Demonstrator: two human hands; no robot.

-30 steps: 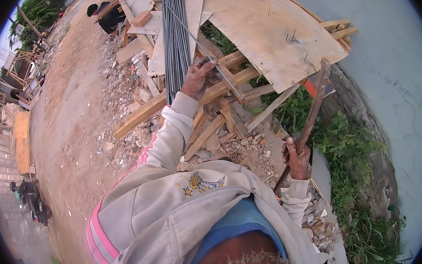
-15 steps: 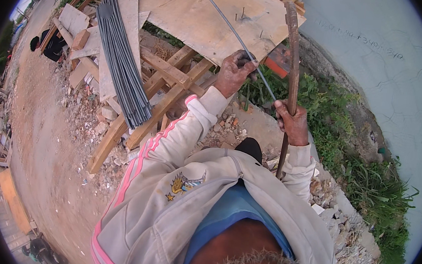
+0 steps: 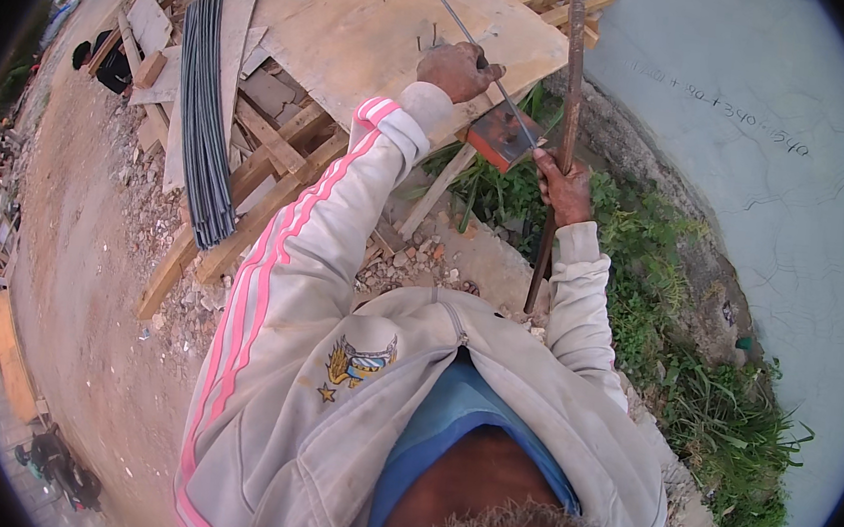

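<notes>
My left hand [image 3: 456, 72] is closed around a thin grey steel rod [image 3: 511, 105], which slants down from the far edge of the view toward my right hand [image 3: 565, 189]. Closed around a long rusty metal bar [image 3: 572, 86], my right hand has its thumb beside the near end of the rod. Whether that thumb also pinches the rod is hard to make out. The bar stands steeply, its top beside the plywood corner and its lower end over the rubble. Below the rod is an orange-red block with a dark top [image 3: 501, 138], at the board's edge.
A worn plywood board [image 3: 363, 17] with upright nails lies ahead on timber beams [image 3: 244, 233]. A bundle of grey rods [image 3: 205, 124] rests left of it. Weeds [image 3: 644, 253] and a pale wall [image 3: 778, 204] line the right. Rubble [image 3: 412, 263] covers the ground near me.
Both hands have moved farther out, and the left has turned so its back faces up over the rod. The rusty bar has shifted left with my right hand. More of the orange-red block shows.
</notes>
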